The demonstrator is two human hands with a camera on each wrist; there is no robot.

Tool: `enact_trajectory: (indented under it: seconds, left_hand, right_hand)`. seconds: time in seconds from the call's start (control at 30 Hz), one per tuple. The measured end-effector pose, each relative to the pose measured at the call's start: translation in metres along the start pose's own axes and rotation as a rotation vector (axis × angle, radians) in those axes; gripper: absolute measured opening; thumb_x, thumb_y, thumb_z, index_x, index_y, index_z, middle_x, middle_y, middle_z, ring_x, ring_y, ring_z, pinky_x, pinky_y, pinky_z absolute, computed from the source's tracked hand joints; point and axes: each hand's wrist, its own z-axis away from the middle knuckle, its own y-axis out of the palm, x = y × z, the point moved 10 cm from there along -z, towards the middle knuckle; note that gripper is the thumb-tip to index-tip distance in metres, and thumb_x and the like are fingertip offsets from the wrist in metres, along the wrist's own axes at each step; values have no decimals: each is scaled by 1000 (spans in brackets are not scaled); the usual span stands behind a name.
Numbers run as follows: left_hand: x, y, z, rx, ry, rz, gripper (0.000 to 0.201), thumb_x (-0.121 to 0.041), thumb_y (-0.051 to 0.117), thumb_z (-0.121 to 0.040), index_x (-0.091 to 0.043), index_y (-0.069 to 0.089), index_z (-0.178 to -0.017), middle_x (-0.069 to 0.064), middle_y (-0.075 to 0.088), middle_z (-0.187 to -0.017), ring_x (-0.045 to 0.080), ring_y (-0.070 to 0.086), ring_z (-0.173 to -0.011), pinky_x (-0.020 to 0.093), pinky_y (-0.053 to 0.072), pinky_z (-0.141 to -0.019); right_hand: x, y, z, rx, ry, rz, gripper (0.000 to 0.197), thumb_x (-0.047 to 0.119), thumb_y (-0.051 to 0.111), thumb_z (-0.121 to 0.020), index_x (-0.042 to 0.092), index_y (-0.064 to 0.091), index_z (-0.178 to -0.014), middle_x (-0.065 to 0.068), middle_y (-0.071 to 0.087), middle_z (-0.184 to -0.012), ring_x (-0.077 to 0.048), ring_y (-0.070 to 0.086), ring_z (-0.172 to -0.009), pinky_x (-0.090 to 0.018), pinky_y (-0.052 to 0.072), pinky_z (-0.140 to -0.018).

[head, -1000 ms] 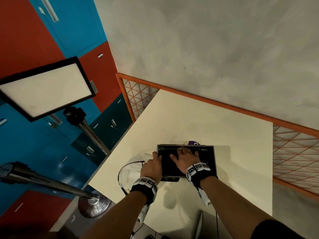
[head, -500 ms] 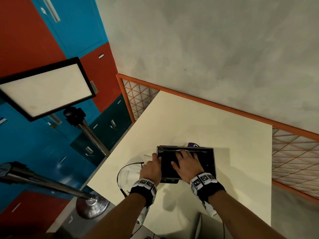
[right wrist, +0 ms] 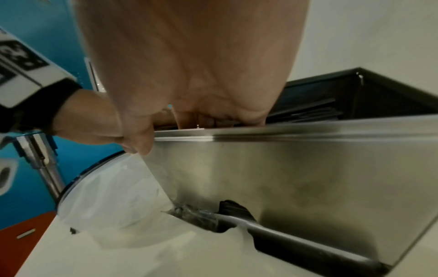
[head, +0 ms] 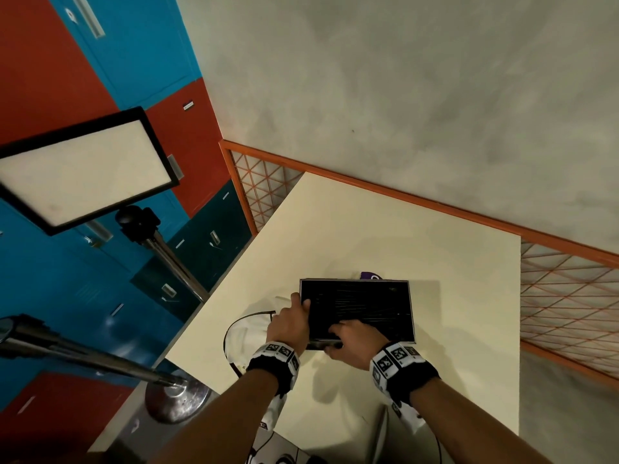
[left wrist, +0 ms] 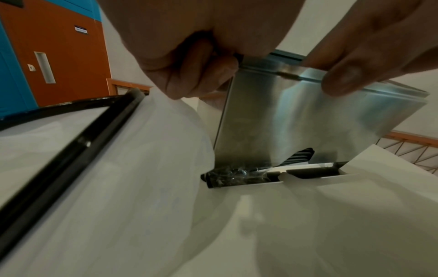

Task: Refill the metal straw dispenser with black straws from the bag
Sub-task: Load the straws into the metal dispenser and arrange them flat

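The cream table (head: 418, 249) carries my metal straw dispenser (head: 398, 333) at its centre, black straws (head: 361, 303) lying inside. At nine o'clock of it lies the white bag (head: 241, 336). My left hand (head: 289, 324) grips the dispenser's left rim; my right hand (head: 356, 339) curls over its near rim.

Both forearms reach forward; the left hand (head: 290, 324) grips with curled fingers (left wrist: 201, 75), and the right hand (head: 355, 339) curls downward.
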Motion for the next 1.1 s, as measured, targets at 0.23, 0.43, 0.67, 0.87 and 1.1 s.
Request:
enact_trajectory:
  seconds: [0.23, 0.43, 0.67, 0.87, 1.1]
  left_hand:
    - [2, -2, 5, -1, -18, 22, 36, -48, 21, -107, -17, 37, -114, 16, 69, -94, 43, 66, -91, 41, 41, -68]
    - [1, -3, 6, 2, -23, 35, 37, -49, 20, -107, -16, 37, -115, 16, 68, -93, 42, 65, -90, 40, 39, -68]
    - [-1, -5, 8, 12, -30, 50, 37, -48, 20, -108, -16, 38, -114, 16, 69, -93, 41, 65, -90, 39, 39, -68]
    - [1, -3, 9, 14, -31, 63, 37, -49, 20, -107, -17, 37, -114, 15, 69, -91, 42, 66, -88, 40, 41, -67]
    - [0, -2, 12, 21, -31, 60, 39, -49, 19, -107, -16, 38, -118, 17, 69, -96, 42, 65, -91, 40, 41, -69]
  right_hand:
    - [-20, -16, -9, 104, 19, -132, 52, 46, 70, -79, 22, 60, -124, 2, 64, -118, -18, 59, -107, -33, 50, -92]
    - [-20, -1, -3, 214, -6, -99, 48, 34, 72, -80, 22, 59, -125, -1, 67, -109, -18, 61, -95, -28, 50, -83]
    - [-19, 23, -3, 284, 36, 49, 56, 38, 66, -83, 23, 48, -135, -10, 58, -125, -30, 58, -109, -38, 51, -91]
    - [-29, 26, -6, 316, 63, -3, 63, 32, 68, -84, 25, 43, -141, -9, 56, -131, -29, 56, -115, -34, 48, -94]
    - [-36, 14, -9, 303, 67, -106, 64, 25, 72, -83, 21, 45, -141, -2, 61, -130, -21, 58, -115, -27, 46, -96]
